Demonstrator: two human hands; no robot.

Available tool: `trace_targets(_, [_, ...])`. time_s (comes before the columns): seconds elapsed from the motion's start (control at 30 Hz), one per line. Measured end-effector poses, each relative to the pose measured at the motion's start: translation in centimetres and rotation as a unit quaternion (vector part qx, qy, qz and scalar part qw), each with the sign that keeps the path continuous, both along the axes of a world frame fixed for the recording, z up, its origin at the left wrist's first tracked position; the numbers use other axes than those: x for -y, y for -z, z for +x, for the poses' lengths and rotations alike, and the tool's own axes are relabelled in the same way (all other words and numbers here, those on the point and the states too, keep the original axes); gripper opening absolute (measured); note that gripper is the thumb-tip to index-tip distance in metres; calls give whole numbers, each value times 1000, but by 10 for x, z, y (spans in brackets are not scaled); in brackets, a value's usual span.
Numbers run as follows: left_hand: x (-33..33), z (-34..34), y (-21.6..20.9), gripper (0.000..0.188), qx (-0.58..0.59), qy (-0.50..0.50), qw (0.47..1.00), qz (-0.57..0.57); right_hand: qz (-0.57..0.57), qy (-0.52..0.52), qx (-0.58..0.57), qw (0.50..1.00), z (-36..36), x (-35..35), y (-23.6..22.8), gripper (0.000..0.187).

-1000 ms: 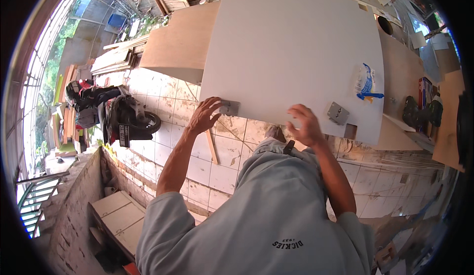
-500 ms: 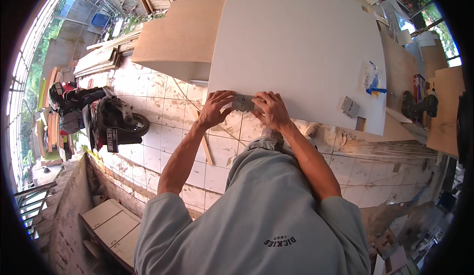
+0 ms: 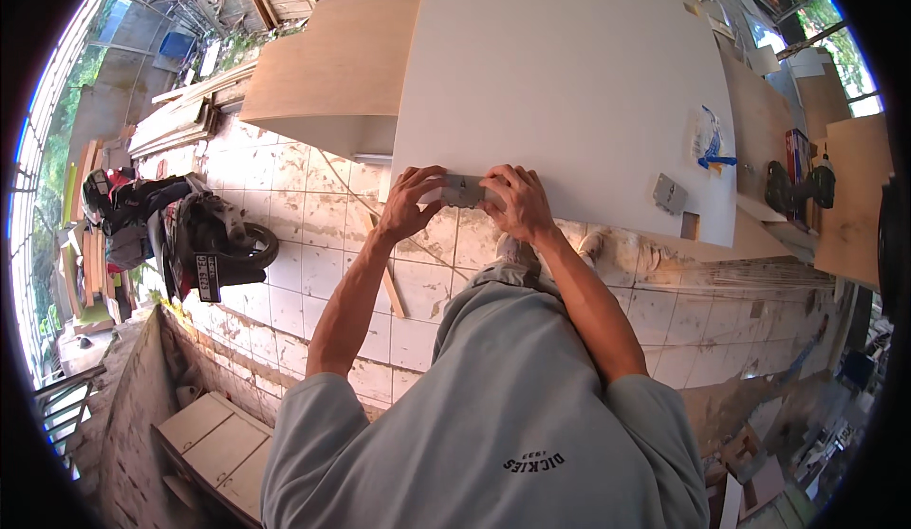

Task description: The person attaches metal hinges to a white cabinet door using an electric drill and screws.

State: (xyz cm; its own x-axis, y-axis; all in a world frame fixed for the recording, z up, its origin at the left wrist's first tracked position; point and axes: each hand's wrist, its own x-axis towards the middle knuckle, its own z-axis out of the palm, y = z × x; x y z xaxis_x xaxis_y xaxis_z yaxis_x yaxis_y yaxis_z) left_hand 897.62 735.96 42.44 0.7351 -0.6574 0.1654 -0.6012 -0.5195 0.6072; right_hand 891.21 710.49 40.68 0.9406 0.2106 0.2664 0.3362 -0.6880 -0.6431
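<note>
Grey metal plate (image 3: 464, 190), one, at the near edge of the white panel (image 3: 560, 92), toward its left corner; left end grasped by the left hand (image 3: 411, 201), right end by the right hand (image 3: 516, 204), a paired grip that seemingly keeps it steady and aligned with the edge. Second metal plate (image 3: 669, 194), unheld, flat beside the corner cutout (image 3: 692, 226), near a blue plastic item (image 3: 715, 161), probably laid there to stay within reach.

At right, white panel (image 3: 569, 92) bears plate (image 3: 669, 194), blue item (image 3: 716, 161).
</note>
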Motion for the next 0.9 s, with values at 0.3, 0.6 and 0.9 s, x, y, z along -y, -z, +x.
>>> trace_targets(0.3, [3, -1, 1, 45, 1, -1, 1000, -8, 5, 7, -12, 1000, 0, 2, 1, 35])
trace_targets(0.6, [10, -4, 0, 47, 12, -14, 1000, 6, 9, 16, -16, 1000, 0, 1, -7, 30])
trace_targets(0.9, [28, -14, -3, 50, 35, -113, 990, -75, 344, 66, 187, 918, -71, 63, -229, 8])
